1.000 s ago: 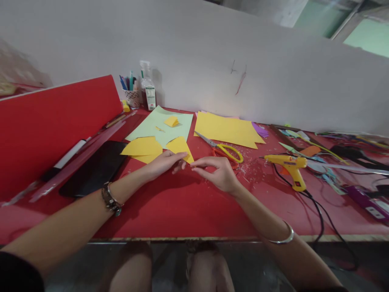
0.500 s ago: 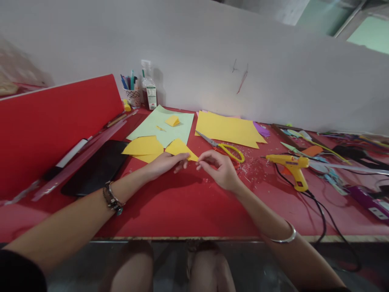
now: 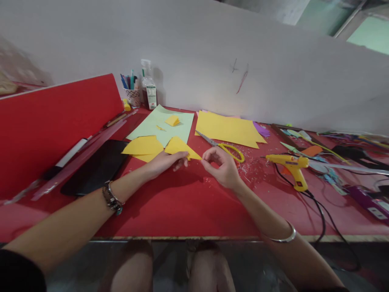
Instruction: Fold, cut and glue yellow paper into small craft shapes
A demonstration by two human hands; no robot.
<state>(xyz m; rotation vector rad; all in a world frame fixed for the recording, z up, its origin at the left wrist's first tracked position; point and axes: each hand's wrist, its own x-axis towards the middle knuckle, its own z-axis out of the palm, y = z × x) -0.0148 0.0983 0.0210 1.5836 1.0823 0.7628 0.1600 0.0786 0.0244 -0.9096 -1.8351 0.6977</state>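
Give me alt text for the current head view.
The left hand holds a yellow paper piece over a red table, the right hand at its pointed tip. Scissors lie beyond that hand, a glue gun farther right.

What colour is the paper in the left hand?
The paper is yellow, clearest in the head view.

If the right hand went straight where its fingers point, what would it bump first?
Probably the yellow paper piece in the left hand; the right hand pinches or nearly touches its pointed tip; depth is unclear.
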